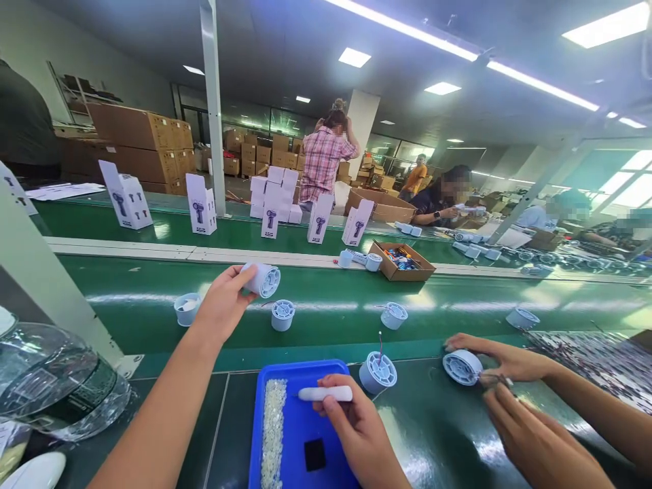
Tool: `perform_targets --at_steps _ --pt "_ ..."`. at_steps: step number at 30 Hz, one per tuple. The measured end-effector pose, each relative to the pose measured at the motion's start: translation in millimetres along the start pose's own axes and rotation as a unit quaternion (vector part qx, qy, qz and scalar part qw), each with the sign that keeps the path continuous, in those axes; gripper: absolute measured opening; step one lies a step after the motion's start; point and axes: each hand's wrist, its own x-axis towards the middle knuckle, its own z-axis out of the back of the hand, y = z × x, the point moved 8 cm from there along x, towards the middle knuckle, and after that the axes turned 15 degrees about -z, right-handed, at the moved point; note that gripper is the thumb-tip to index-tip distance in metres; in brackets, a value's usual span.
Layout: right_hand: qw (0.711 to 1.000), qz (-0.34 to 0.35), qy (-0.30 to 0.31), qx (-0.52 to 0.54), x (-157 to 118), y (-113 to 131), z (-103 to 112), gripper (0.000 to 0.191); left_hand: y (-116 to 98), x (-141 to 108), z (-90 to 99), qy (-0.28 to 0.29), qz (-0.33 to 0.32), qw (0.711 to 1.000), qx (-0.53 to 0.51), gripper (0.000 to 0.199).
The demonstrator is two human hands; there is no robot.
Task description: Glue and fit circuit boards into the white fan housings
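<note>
My left hand [224,299] grips a pale blue round fan housing [263,280] on its side over the green belt, its spoked face turned right. A white pen-shaped tool [326,393] with a thin dark tip pointing left is held in my right hand [356,428]. Beneath that hand lies a blue tray [259,407], with a strip of small clear pieces [274,435] along its left side and a black square [314,454]. Another housing [377,372], a red wire sticking up from it, stands just right of the tray.
More housings [282,315] sit on the green belt [331,299]. At right, a co-worker's hands [524,394] hold a housing [462,367]. A large clear bottle [56,380] is at left. Printed boxes [202,210] and a carton of parts [405,263] stand beyond.
</note>
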Motion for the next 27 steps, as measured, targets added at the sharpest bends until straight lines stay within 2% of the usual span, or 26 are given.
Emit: perform_targets --at_steps 10,14,20,24,27 --pt "0.998 0.006 0.045 -0.031 4.7 -4.6 -7.6 0.03 4.0 -3.7 1.1 0.056 0.032 0.996 0.059 0.033" --pt "0.999 0.02 0.013 -0.026 7.3 -5.0 -3.5 0.027 1.7 -3.7 1.9 0.055 0.034 0.995 0.075 0.035" --pt "0.996 0.051 -0.07 -0.033 11.5 -11.5 2.8 0.028 -1.5 -2.3 4.7 0.046 0.036 0.993 0.098 0.038" --pt "0.993 0.083 -0.083 -0.034 11.1 -5.2 10.5 0.018 -2.4 -2.9 4.5 0.055 0.043 0.991 0.112 0.041" --pt "0.992 0.081 -0.087 -0.052 9.0 1.0 15.7 0.016 -2.2 -4.6 3.3 0.061 0.054 0.989 0.125 0.042"
